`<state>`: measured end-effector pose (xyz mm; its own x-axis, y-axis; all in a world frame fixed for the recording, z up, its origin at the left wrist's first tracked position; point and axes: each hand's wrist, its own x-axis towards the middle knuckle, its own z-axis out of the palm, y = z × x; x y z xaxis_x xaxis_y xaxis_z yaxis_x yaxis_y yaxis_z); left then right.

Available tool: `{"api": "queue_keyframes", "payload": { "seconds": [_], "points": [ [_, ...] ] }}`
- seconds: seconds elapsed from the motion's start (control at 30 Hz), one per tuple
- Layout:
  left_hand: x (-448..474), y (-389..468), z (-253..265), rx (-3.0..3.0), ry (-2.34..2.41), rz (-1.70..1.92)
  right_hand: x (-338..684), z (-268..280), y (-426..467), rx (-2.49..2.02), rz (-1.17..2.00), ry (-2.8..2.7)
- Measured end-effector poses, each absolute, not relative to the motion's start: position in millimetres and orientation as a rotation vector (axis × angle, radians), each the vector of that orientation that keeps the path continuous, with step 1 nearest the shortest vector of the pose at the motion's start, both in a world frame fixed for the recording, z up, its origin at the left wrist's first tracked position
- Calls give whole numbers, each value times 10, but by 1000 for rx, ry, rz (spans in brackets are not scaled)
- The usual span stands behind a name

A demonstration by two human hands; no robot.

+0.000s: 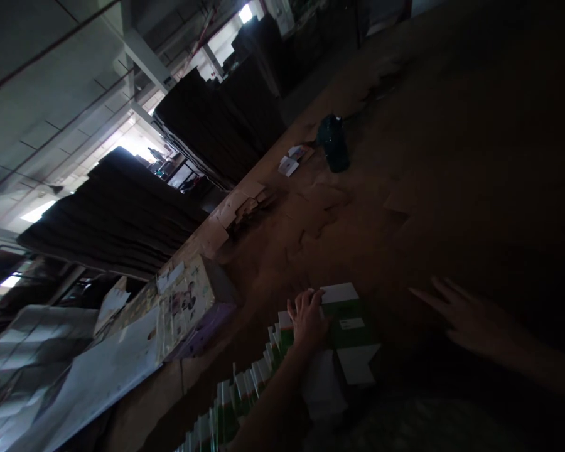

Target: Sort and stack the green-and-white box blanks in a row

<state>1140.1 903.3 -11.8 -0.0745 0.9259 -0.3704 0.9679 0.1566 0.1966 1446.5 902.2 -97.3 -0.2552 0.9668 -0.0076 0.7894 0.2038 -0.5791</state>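
Note:
My left hand (308, 319) bends its fingers over the upper edge of a green and white cardboard box (351, 323), which looks folded flat or partly so. White flaps show at the box's top and bottom. Beside and under my left forearm runs a row of similar green and white boxes (242, 384), standing close together. Off to the right, my right hand (473, 317) hovers over the dark table with its fingers stretched and apart, touching nothing. It is slightly blurred, and deep shadow hides the ground beneath it.
On the brown table (358, 232) stand a dark green bottle (334, 144) and small printed papers (289, 162). Cardboard pieces (240, 207) lie along its far edge. A printed carton (188, 307) sits at left. Tall dark stacks (117, 213) rise beyond the table.

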Motion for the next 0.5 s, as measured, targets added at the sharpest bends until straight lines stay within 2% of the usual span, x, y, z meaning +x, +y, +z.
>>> {"api": "queue_keyframes", "payload": {
  "seconds": [0.2, 0.27, 0.3, 0.33, 0.43, 0.5],
  "points": [
    [11308, 9178, 253, 1649, 2112, 130, 13354, 163, 9066, -1138, 1541, -1981],
    [11286, 9199, 306, 1775, 2203, 83, 13199, 218, 9014, -1094, 1836, -2010],
    [11285, 9198, 290, 1856, 2211, 17, 13242, 148, 8999, -1116, 1888, -2032],
    [11291, 9192, 250, 1921, 2184, -57, 13358, 27, 8998, -1198, 1823, -2048],
    [11324, 9157, 55, 1947, 2086, -155, 13935, -438, 9065, -1648, 1169, -1959],
    [11336, 9136, -46, 1881, 2129, -122, 14253, -634, 9119, -1778, 931, -1870]
  ]
}}
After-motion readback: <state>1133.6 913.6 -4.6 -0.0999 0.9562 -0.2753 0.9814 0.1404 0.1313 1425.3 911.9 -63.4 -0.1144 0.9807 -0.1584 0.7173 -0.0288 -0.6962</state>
